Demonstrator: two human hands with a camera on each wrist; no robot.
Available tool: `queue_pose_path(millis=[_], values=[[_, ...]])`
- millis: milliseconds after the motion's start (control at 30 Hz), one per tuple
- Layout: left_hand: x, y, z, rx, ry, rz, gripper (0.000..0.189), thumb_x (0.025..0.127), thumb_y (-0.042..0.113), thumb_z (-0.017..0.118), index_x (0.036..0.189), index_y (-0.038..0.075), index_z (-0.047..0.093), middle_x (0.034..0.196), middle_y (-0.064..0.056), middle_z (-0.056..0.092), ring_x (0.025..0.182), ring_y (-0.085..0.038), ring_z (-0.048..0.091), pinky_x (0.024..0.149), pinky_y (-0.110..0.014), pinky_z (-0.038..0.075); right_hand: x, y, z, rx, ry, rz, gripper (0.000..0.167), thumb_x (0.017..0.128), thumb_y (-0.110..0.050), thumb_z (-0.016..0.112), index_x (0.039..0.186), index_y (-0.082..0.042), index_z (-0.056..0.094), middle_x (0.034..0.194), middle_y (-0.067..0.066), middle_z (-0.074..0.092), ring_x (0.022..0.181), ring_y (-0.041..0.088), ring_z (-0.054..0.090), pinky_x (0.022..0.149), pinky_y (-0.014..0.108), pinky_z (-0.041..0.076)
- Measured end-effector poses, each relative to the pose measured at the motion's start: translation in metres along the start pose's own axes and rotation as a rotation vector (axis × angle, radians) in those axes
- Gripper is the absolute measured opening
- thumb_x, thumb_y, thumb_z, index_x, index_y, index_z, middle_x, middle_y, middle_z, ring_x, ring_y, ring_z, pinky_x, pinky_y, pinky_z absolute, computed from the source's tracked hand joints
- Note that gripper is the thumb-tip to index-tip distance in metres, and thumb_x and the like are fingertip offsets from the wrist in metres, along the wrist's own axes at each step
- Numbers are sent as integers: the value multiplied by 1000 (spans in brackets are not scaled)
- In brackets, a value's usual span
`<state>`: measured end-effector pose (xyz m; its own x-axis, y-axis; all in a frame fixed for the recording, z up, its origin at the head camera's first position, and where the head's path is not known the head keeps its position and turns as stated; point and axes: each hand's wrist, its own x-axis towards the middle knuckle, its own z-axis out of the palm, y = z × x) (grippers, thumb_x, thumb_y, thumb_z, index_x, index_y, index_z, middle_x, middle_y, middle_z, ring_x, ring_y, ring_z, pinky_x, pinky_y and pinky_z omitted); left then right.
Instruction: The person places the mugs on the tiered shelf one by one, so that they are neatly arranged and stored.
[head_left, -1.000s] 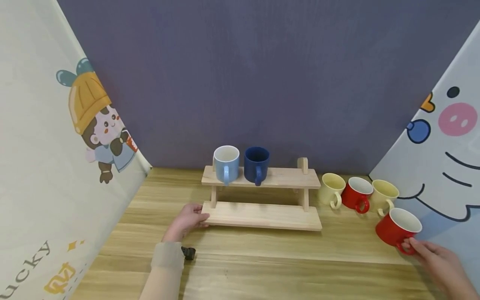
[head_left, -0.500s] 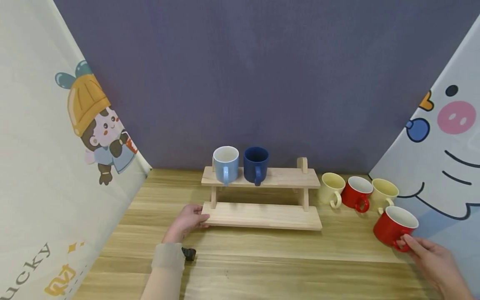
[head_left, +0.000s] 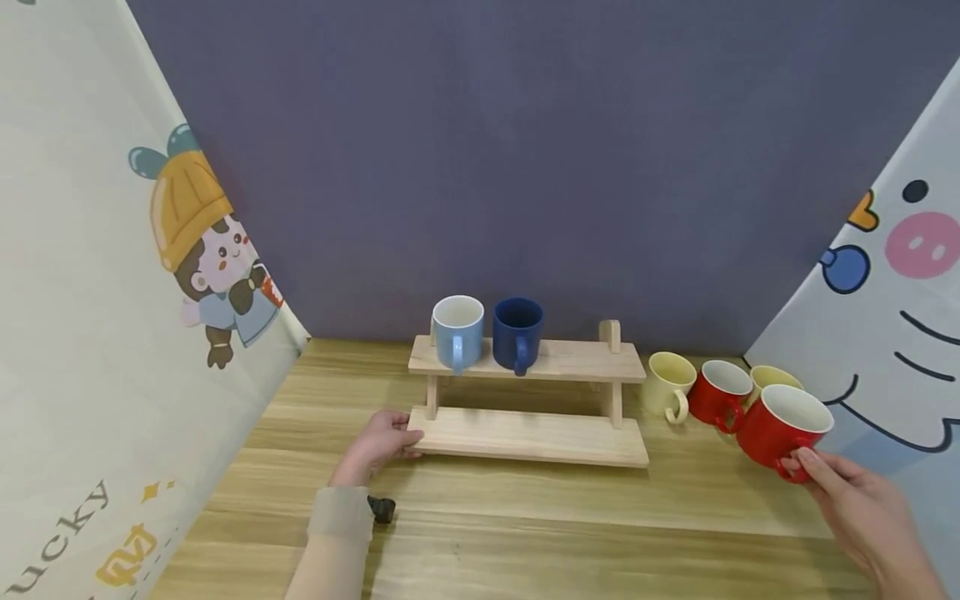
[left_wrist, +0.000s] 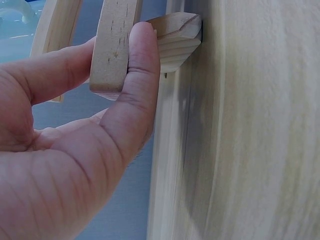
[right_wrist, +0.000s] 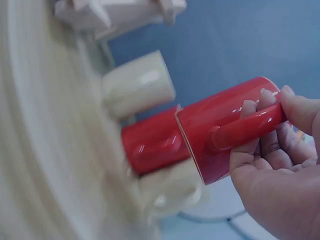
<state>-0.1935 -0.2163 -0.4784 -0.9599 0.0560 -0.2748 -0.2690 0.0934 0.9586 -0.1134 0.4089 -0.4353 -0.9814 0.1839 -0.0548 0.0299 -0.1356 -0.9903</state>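
Note:
My left hand (head_left: 381, 442) pinches the left end of the lower board (head_left: 528, 435) of a two-tier wooden shelf; the left wrist view shows thumb and fingers on either side of the board end (left_wrist: 111, 60). At the right, my right hand (head_left: 862, 508) grips a red mug (head_left: 772, 433) with a white inside by its handle. This mug is tilted and held up in front of the other mugs, overlapping a yellow mug (head_left: 776, 377) behind it. A light blue mug (head_left: 450, 346) and a dark blue mug (head_left: 512, 346) stand on the upper board (head_left: 573, 358).
Right of the shelf stand another yellow mug (head_left: 663, 387) and a second red mug (head_left: 708, 403), close together. Behind them rises a dark grey-purple wall (head_left: 480, 167); cartoon-printed panels (head_left: 885, 333) flank both sides. The wood-grain table (head_left: 487, 533) extends in front.
My right hand has lifted the red mug slightly and carried it left, so it now covers more of the rear yellow mug. The left hand stays on the board; the view shifts slightly.

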Motion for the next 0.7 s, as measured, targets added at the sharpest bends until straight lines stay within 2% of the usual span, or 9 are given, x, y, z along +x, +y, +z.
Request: queue_pose_path(millis=[100, 200, 367, 600, 700], values=[[0, -1, -1, -3, -10, 10, 48, 95, -11, 63, 134, -27, 39, 110, -27, 54, 81, -26, 62, 77, -43, 64, -1, -9, 16, 80, -76, -67, 15, 102, -5, 62, 100, 0, 76, 90, 6, 73, 86, 12, 69, 78, 17, 59], [-1, -1, -1, -7, -20, 19, 44, 95, -11, 63, 131, -27, 42, 105, -25, 55, 80, -25, 63, 77, -42, 64, -1, -18, 33, 152, -122, -92, 17, 102, 2, 58, 102, 3, 75, 91, 10, 74, 87, 15, 70, 82, 19, 59], [-2, 0, -1, -10, -15, 18, 41, 95, -12, 63, 129, -26, 45, 107, -26, 56, 80, -26, 63, 76, -42, 64, -1, -35, 62, 136, -114, -70, 14, 100, -4, 64, 104, 0, 77, 92, 6, 73, 87, 13, 68, 81, 17, 59], [-2, 3, 0, -12, -5, 10, 39, 95, -13, 62, 128, -26, 46, 107, -26, 56, 81, -26, 63, 77, -41, 64, 6, -43, 104, 129, -189, -177, 15, 101, 0, 61, 106, 5, 75, 91, 7, 73, 87, 14, 68, 83, 17, 58], [-3, 5, 1, -5, -5, 3, 43, 95, -12, 62, 131, -27, 42, 112, -29, 55, 83, -27, 63, 78, -42, 64, 9, -45, 121, 107, -199, -202, 15, 101, -1, 62, 107, 6, 74, 91, 7, 73, 87, 15, 67, 84, 17, 58]])
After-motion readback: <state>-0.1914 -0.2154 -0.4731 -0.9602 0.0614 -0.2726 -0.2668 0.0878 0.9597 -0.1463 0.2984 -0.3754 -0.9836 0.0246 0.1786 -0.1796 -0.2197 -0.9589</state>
